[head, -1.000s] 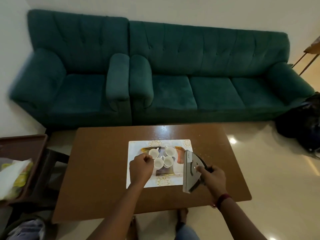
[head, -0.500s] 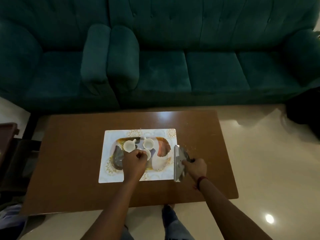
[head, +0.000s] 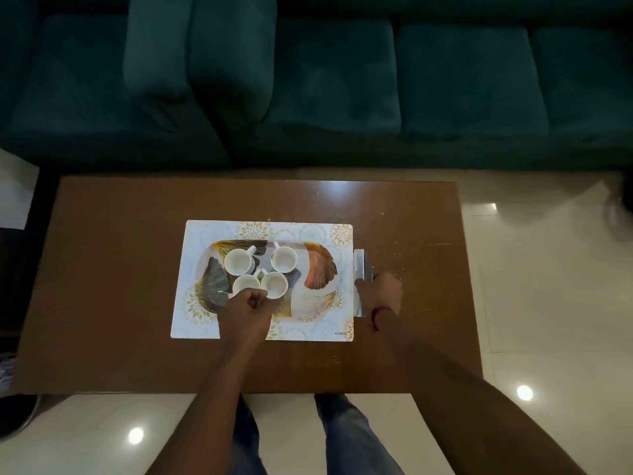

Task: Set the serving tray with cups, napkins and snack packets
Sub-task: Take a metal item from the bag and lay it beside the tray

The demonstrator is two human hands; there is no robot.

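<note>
Serving tray (head: 318, 265) on mat, counter centre; four cups (head: 260, 270) clustered | left hand (head: 247, 311) fisted at tray's near rim | right hand (head: 380, 293) gripping upright metal holder (head: 360, 269) beside mat | advice: lower holder gently, clear of cups

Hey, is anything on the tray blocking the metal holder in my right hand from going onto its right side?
Nothing visible does. The four cups cluster on the tray's left half; its right half is bare. The right hand holds the metal holder just beyond the placemat's right edge.

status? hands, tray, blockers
Left hand closed at near cups on tray. Right hand grips metal holder beside placemat. Four cups aboard; no napkins or packets seen.
</note>
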